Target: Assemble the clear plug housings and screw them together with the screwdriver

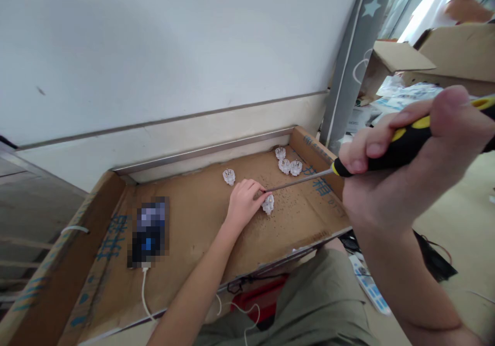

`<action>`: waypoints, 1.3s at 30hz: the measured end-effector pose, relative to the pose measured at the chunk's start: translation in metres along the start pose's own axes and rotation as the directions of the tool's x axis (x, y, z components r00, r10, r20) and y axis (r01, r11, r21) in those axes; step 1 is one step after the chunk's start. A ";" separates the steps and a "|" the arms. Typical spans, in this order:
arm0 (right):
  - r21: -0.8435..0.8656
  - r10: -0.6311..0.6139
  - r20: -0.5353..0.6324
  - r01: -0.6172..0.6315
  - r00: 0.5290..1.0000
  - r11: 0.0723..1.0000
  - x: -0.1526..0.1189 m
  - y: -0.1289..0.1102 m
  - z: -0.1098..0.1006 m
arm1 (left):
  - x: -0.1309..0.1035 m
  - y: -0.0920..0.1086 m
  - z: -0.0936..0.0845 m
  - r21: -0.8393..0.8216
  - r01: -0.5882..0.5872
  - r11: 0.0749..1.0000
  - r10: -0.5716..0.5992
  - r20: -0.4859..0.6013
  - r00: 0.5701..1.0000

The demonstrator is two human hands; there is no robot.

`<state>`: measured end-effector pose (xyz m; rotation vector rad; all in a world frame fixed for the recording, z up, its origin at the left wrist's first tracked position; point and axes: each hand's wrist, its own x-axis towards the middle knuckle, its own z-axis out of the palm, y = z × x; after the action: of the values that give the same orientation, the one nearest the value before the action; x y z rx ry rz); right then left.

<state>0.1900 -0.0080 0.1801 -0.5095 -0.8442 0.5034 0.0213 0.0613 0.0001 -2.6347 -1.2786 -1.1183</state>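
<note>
My right hand (402, 160) is wrapped round the black-and-yellow handle of a screwdriver (299, 182), raised close to the camera. Its long metal shaft slopes down leftward to the fingertips of my left hand (244, 201). Those fingers are closed in a pinch at the screwdriver's tip; whatever they hold there is too small and hidden to name. Right under them, a clear plastic plug-like piece (268, 204) lies on the cardboard, and I cannot tell whether the fingers touch it. Small dark specks are scattered around it.
A similar clear piece with metal pins (229, 176) sits toward the back, and several more (296, 168) cluster at the back right. The cardboard-lined tray (185, 201) has raised sides. On its left lies a blurred-out device (149, 232) with a white cable (144, 294).
</note>
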 end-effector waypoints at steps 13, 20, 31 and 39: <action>-0.098 0.159 0.011 -0.158 0.987 0.983 -0.003 -0.005 0.021 | 0.001 0.002 -0.010 -0.251 0.183 0.950 -0.146 0.161 0.976; -0.052 0.198 0.013 -0.197 0.980 0.979 -0.004 -0.006 0.018 | -0.001 0.004 -0.012 -0.272 0.233 0.934 -0.166 0.249 0.954; -0.048 0.183 -0.026 -0.184 0.983 0.982 0.000 0.012 0.014 | -0.003 0.005 -0.010 -0.212 0.219 0.953 -0.163 0.253 0.954; -0.052 0.187 -0.003 -0.187 0.982 0.981 0.001 0.013 0.014 | -0.002 0.007 -0.010 -0.183 0.215 0.959 -0.163 0.264 0.951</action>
<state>0.1766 0.0053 0.1805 -0.6398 -0.8168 0.6558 0.0194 0.0520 0.0083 -2.9372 -1.5705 -1.0224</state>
